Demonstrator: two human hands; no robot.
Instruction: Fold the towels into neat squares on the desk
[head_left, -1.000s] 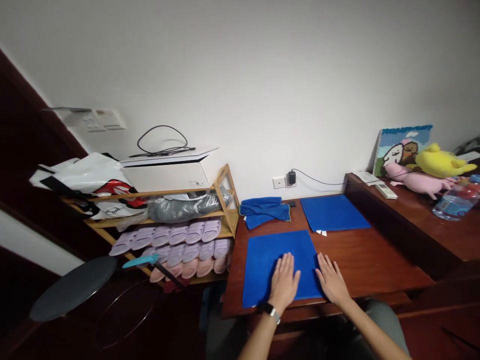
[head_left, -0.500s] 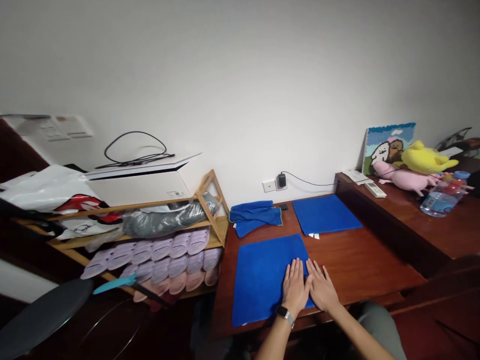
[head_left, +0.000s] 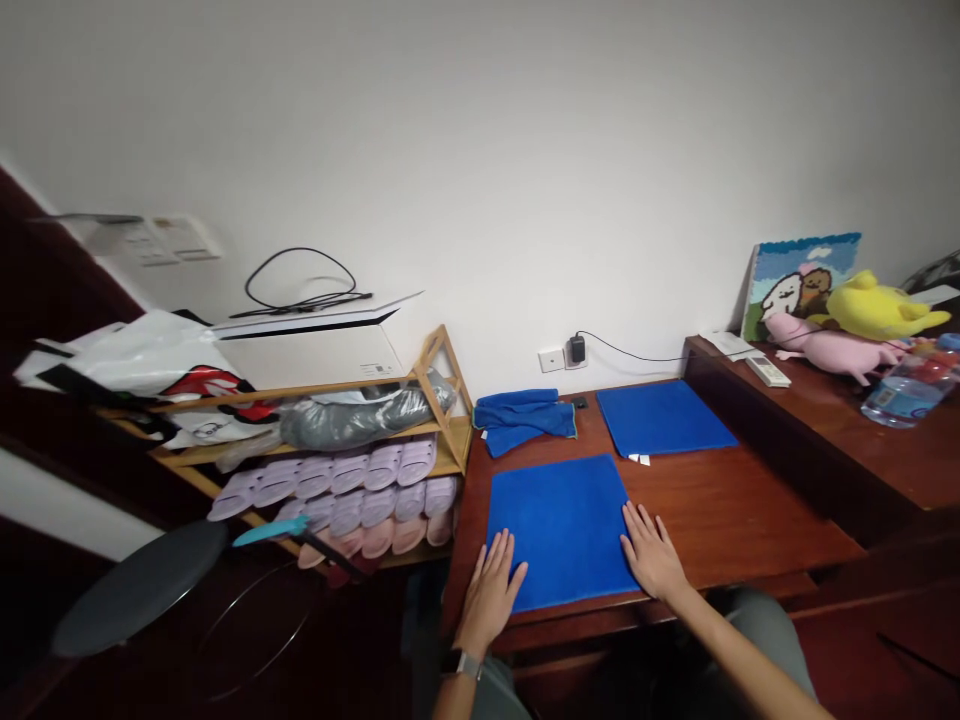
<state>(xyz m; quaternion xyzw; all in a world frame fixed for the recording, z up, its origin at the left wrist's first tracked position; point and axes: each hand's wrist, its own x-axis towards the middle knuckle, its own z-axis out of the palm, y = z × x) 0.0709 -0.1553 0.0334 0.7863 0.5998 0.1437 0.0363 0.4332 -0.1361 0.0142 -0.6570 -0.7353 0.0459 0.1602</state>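
Observation:
A blue cloth (head_left: 562,520) lies flat and square near the front edge of the wooden table (head_left: 735,520). My left hand (head_left: 491,585), with a watch on its wrist, rests at the cloth's left edge, fingers stretched out. At the opposite edge my right hand (head_left: 651,550) lies flat, fingers extended and touching the cloth's side. Neither hand grasps anything. Farther back on the right is a second flat blue cloth (head_left: 664,418) with white tags. A crumpled blue cloth (head_left: 525,420) sits at the back left.
Left of the table stands a wooden rack (head_left: 450,440) with purple slippers (head_left: 349,475) and a white box (head_left: 315,355). A raised wooden surface (head_left: 885,450) on the right carries plush toys (head_left: 832,350), a remote (head_left: 768,371) and a water bottle (head_left: 907,390). A charger (head_left: 576,348) is plugged into the wall.
My left hand has moved from the cloth's right side across to its left edge. My right hand stays at the right edge. The near cloth sits straighter, and the view has shifted slightly.

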